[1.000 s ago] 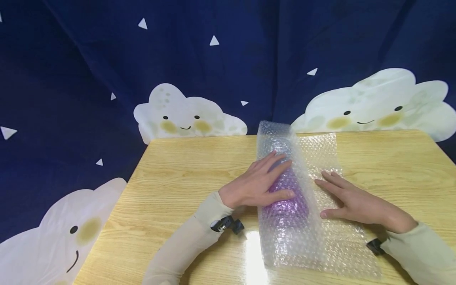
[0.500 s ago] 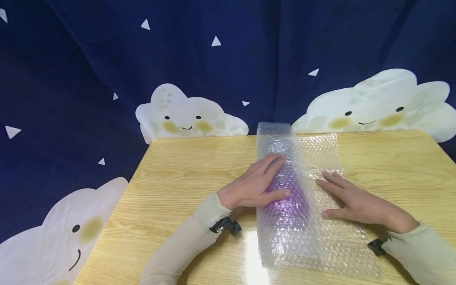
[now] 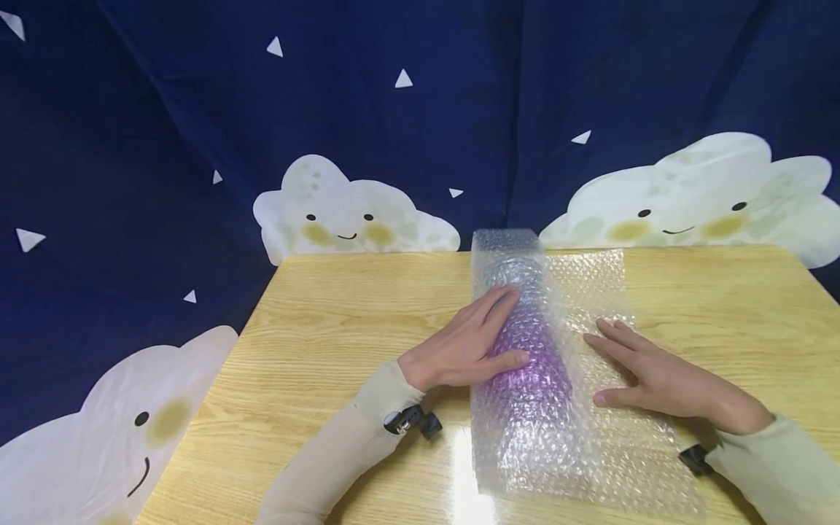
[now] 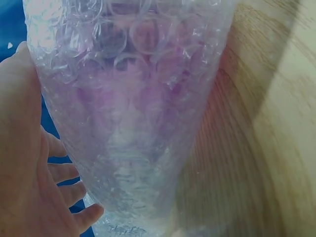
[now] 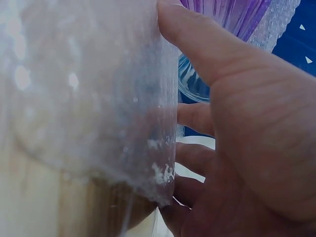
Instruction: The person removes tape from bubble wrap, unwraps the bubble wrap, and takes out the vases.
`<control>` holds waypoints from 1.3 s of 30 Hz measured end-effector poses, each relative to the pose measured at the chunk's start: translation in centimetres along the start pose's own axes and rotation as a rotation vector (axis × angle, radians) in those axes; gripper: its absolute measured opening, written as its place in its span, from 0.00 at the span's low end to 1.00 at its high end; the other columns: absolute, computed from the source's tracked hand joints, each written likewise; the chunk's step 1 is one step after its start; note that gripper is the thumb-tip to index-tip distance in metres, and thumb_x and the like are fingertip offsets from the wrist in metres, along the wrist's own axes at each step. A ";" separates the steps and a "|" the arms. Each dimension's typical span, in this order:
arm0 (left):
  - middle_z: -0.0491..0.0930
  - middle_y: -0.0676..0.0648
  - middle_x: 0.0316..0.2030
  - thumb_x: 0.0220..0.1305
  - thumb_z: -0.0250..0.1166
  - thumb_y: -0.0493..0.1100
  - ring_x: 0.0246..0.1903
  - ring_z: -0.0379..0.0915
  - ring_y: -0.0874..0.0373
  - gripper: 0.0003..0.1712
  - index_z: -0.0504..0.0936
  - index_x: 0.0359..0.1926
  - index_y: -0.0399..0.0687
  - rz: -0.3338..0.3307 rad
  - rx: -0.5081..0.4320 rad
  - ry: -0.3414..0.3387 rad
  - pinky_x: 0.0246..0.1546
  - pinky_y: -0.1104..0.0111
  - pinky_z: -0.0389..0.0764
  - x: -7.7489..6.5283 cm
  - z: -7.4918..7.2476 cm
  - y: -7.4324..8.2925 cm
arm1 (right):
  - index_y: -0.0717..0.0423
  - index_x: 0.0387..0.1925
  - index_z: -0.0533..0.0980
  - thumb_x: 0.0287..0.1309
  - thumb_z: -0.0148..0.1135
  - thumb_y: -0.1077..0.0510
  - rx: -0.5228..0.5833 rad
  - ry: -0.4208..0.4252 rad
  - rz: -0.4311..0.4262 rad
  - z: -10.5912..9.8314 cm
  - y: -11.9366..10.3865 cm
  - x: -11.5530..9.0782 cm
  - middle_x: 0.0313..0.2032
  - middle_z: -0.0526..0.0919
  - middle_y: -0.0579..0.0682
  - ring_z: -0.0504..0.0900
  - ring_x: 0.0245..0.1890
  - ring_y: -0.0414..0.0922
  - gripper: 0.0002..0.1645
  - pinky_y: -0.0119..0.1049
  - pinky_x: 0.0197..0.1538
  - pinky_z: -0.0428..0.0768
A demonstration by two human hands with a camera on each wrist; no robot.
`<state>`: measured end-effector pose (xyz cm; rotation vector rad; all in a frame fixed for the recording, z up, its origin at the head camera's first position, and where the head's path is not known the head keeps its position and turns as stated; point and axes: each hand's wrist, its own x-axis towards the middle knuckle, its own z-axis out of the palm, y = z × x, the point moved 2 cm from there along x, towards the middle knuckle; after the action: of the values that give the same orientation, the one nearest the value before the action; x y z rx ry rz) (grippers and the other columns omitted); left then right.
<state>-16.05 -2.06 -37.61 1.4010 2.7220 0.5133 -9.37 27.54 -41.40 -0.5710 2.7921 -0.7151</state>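
A ribbed purple and blue-clear glass vessel (image 5: 227, 15), like a vase, lies under a layer of bubble wrap (image 3: 545, 452) on the table. Over the wrapped vessel's left side rests my left hand (image 3: 462, 343), its fingers pointing away from me and its thumb across the purple part. In the left wrist view, the fingers (image 4: 74, 192) lie along the wrap's side. My right hand (image 3: 663, 375) lies spread on the flat single sheet to the right of the vessel. The right wrist view shows that thumb (image 5: 197, 34) beside the cloudy plastic.
The wooden table (image 3: 341, 306) extends to both sides of the wrap. Behind it hangs a dark blue curtain (image 3: 367, 124) with white triangles and smiling clouds. The wrap's far end reaches the table's back edge.
My left hand has shifted slightly left over the wrapped vessel, its fingers drawn a little closer together. The wrap's near left edge has moved slightly left. The right hand stays nearly still.
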 end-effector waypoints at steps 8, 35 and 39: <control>0.36 0.48 0.79 0.65 0.32 0.77 0.79 0.35 0.54 0.52 0.32 0.78 0.54 -0.011 0.003 -0.005 0.78 0.60 0.49 -0.5 0.3 -0.4 | 0.41 0.75 0.54 0.50 0.66 0.30 -0.016 0.011 -0.015 0.1 0.1 -0.1 0.78 0.45 0.59 0.45 0.76 0.67 0.56 0.74 0.64 0.56; 0.31 0.50 0.79 0.63 0.27 0.80 0.79 0.33 0.54 0.53 0.33 0.78 0.55 -0.024 -0.023 -0.029 0.77 0.56 0.49 -1.5 0.5 -1.3 | 0.40 0.75 0.53 0.50 0.66 0.31 -0.010 0.013 -0.018 0.1 0.1 -0.1 0.78 0.44 0.58 0.43 0.76 0.66 0.56 0.75 0.63 0.55; 0.32 0.49 0.79 0.63 0.27 0.80 0.79 0.34 0.53 0.53 0.33 0.78 0.54 -0.028 -0.020 -0.034 0.78 0.56 0.48 -1.7 0.5 -1.5 | 0.41 0.75 0.54 0.50 0.66 0.31 -0.012 0.013 -0.017 0.1 0.0 -0.1 0.78 0.44 0.58 0.44 0.76 0.67 0.56 0.75 0.64 0.55</control>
<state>-16.12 -4.04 -38.75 1.3516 2.6985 0.5092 -9.26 27.55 -41.48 -0.5944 2.8085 -0.7089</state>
